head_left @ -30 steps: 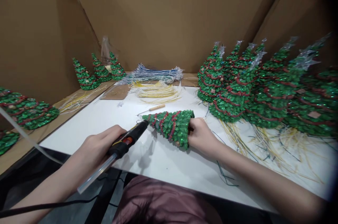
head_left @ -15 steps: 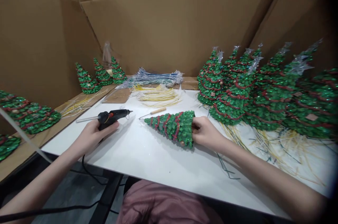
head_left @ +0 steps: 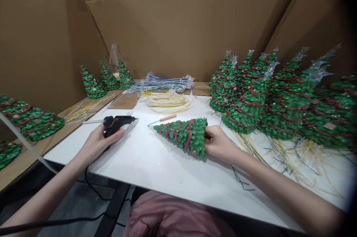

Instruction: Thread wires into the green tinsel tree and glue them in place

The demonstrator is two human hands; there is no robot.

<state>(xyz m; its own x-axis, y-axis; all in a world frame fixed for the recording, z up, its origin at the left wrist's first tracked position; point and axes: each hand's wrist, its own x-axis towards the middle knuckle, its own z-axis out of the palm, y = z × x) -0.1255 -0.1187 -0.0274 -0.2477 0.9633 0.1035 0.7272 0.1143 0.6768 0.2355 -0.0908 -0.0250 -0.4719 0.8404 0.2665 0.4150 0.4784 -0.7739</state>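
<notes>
My left hand (head_left: pixel 99 139) is wrapped round the grip of a black glue gun (head_left: pixel 118 123), whose nozzle points right; a glue stick juts from its back. A clear star piece (head_left: pixel 128 128) shows just beside the gun. My right hand (head_left: pixel 219 142) grips the base rim of a small green tree (head_left: pixel 182 135) with red garland. The tree lies on its side, its tip toward the gun. The fingertips are partly hidden inside the base. Behind the tree lies a thin metal tool with a wooden handle (head_left: pixel 168 117).
Several star-topped trees (head_left: pixel 248 106) crowd the right side, with loose wires (head_left: pixel 295 155) before them. Yellow (head_left: pixel 167 101) and blue-white wire bundles (head_left: pixel 164 82) lie at the back. More trees (head_left: pixel 93 86) stand at the left. A black cable (head_left: pixel 92 185) hangs below the table (head_left: pixel 139 170).
My left hand has tilted and shifted the glue gun slightly left, and the clear star piece beside it shows more. The tree in my right hand has hardly moved.
</notes>
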